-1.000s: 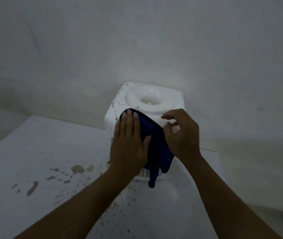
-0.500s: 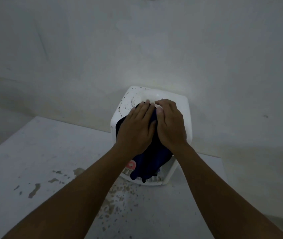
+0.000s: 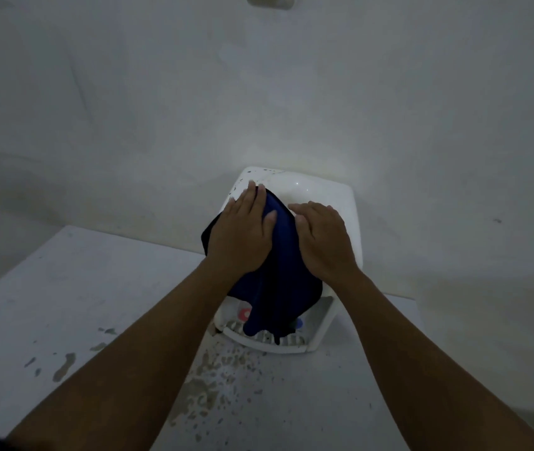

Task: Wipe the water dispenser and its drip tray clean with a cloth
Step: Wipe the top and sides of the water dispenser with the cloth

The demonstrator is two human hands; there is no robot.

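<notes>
A small white water dispenser (image 3: 334,196) stands on a worn white table against the wall. A dark blue cloth (image 3: 280,271) lies over its top and hangs down its front, covering the taps. My left hand (image 3: 243,232) presses flat on the cloth at the top's left side, fingers straight. My right hand (image 3: 322,239) rests on the cloth's right part, fingers curved over the top. Below the cloth's hanging end the slotted drip tray (image 3: 295,341) shows, with a red tap (image 3: 245,313) and a blue tap (image 3: 299,323) peeking out.
The white table (image 3: 63,304) has chipped, stained patches in front of the dispenser and at the left. A plain white wall (image 3: 259,92) rises right behind. A pale fitting (image 3: 270,1) sits on the wall at the top edge.
Both hands have slid apart on the cloth: the left moved to the top's left edge, the right toward the right. The cloth now spreads wider and hangs lower over the front.
</notes>
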